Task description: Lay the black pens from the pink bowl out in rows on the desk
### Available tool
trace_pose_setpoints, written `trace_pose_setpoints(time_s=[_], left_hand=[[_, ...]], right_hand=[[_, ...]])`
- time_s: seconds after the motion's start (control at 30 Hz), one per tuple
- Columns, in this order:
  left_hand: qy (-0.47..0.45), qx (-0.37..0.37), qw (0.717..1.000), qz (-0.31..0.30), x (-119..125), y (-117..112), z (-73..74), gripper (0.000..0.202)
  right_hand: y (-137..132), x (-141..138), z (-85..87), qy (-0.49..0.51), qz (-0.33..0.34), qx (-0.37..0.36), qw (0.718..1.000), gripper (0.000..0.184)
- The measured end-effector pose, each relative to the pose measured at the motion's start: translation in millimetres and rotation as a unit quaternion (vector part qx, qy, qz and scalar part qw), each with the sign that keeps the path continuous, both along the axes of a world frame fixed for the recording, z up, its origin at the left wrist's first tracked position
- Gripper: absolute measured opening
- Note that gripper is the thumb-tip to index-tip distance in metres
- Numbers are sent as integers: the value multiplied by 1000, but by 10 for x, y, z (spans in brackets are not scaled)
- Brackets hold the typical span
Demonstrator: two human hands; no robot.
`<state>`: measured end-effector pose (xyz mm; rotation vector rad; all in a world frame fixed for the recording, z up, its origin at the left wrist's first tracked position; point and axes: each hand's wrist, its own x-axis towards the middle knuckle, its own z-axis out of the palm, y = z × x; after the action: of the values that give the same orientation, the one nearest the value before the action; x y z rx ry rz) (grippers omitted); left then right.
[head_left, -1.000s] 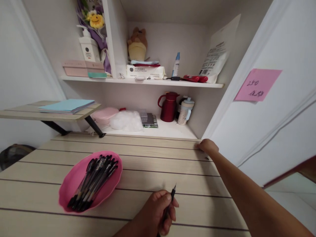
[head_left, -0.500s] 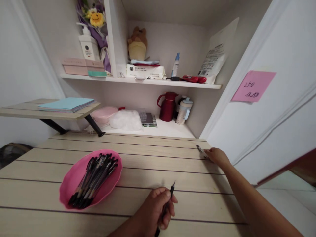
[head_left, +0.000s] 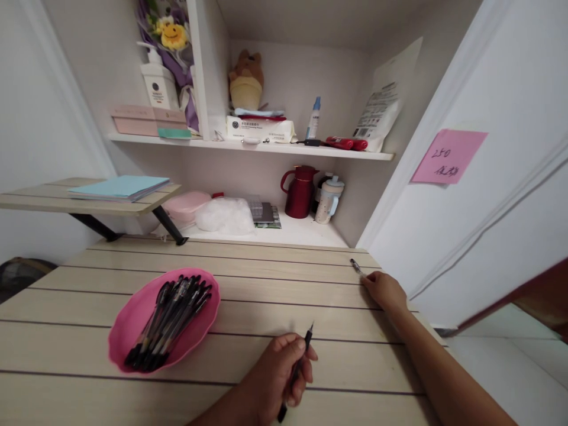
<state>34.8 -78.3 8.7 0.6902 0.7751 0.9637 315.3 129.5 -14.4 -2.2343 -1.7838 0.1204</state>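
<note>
Thumb (head_left: 293, 353) uppermost, left hand (head_left: 276, 374) clasps a pen (head_left: 297, 371).

Table (head_left: 248, 319) in matt wood-look boards; on it a bowl (head_left: 132, 310) of smooth pink plastic with a soft sheen, loaded with pens (head_left: 173, 319) in clear and black plastic that catch small glints, the held pen (head_left: 307, 339) dark and duller. Jug (head_left: 298, 198) glossy red, bag (head_left: 226, 216) thin cloudy plastic, shelf (head_left: 266, 147) smooth white. Toy (head_left: 246, 89) fuzzy, cloth-like; sheets (head_left: 122, 186) and note (head_left: 450, 157) plain matt paper; legs (head_left: 168, 225) black, metal-looking.
</note>
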Motion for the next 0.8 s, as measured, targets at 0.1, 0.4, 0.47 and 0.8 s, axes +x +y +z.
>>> trace_pose_setpoints(time_s=[0.1,0.4,0.47,0.8], left_hand=[[-1,-1,1000,0,-1,0,-7,32],[-3,-15,1000,-2,-11,2,-6,33],[-5,-11,1000,-4,-14,4,-11,32],[-26,-2,1000,1,-2,16,-38,32]], right_hand=[[5,9,-20,9,-8,5,1000,31],[58,28,-22,32,0,15,999,31],[66,26,-20,32,1,15,999,31],[-53,42,-20,67,9,63,996,30]])
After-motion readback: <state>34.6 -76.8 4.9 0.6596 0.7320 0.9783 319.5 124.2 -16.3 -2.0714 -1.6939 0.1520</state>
